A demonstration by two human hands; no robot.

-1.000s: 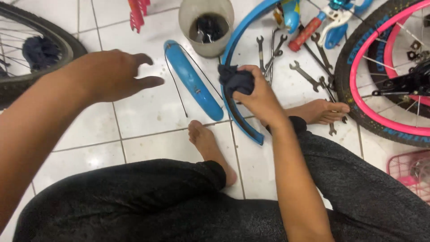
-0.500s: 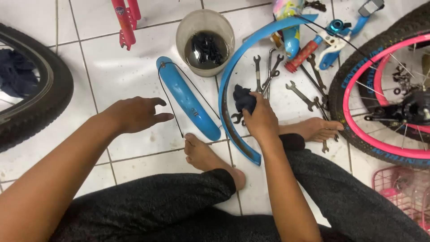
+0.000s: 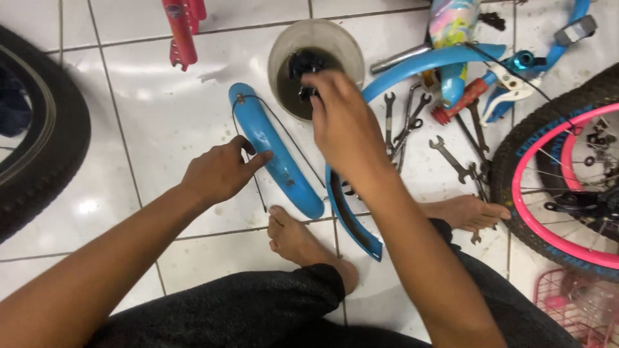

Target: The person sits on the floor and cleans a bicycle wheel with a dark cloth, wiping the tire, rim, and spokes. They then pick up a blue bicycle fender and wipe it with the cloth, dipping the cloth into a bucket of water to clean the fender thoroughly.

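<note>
Several spanners (image 3: 412, 122) lie beside the bucket (image 3: 316, 64) under the right hand (image 3: 345, 125).

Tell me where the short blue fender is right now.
In the head view, the short blue fender lies on the white tile floor left of the round container, with the left hand touching its edge.

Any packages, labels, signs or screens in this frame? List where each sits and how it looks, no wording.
No packages, signs or screens.
Tyre lettering: pale print along the black tyre wall, right edge, around the pink rim.
Frame tube decal: pastel multicoloured wrap, top right.
Red fork sticker: small bluish patch, top centre-left.
Short mudguard: plain blue, left hand touching it, no label.
Cup: plain, right hand over it.
</note>
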